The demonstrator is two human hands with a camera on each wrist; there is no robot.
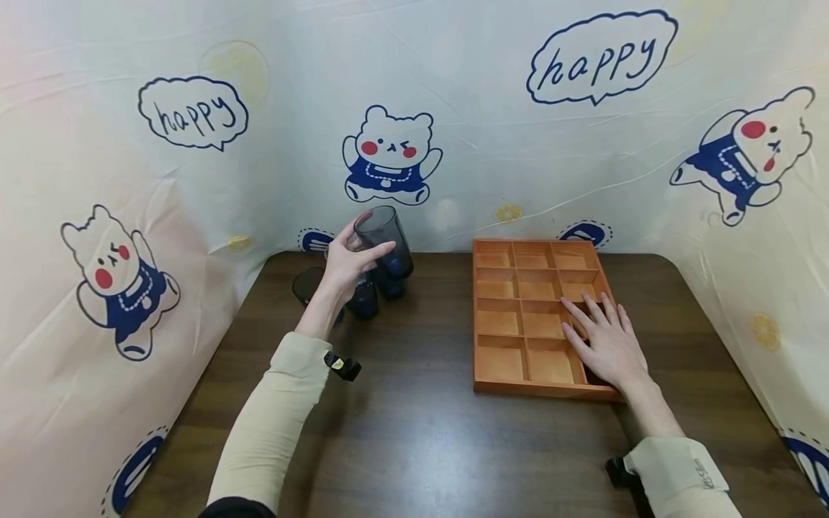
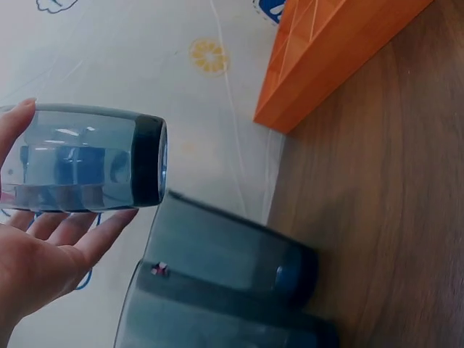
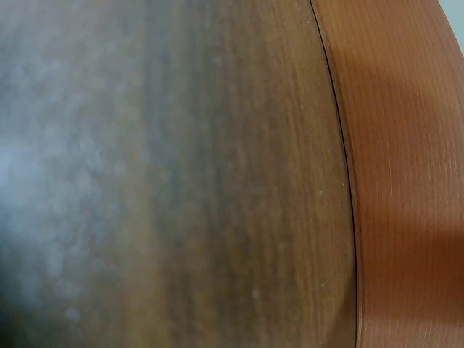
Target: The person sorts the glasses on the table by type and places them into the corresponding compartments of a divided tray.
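My left hand (image 1: 346, 262) holds a tinted blue-grey drinking glass (image 1: 386, 234) between thumb and fingers, at the back left of the table. In the left wrist view this glass (image 2: 80, 159) is raised and its thick dark base is uncovered. Other glasses of the same tint stand close by on the table, among them a glass (image 1: 364, 301) below the hand and a wide-rimmed glass (image 1: 307, 283) partly behind the wrist. With fingers spread, my right hand (image 1: 607, 347) rests on the right side of a wooden compartment tray (image 1: 499, 360), covering some of its cells.
The dark wooden table (image 1: 414, 432) carries the tray at the right and the glasses at the left. A printed cloth (image 1: 492, 144) with cartoon bears hangs behind and along both sides. In the right wrist view the tray's side wall (image 3: 406, 181) meets the tabletop.
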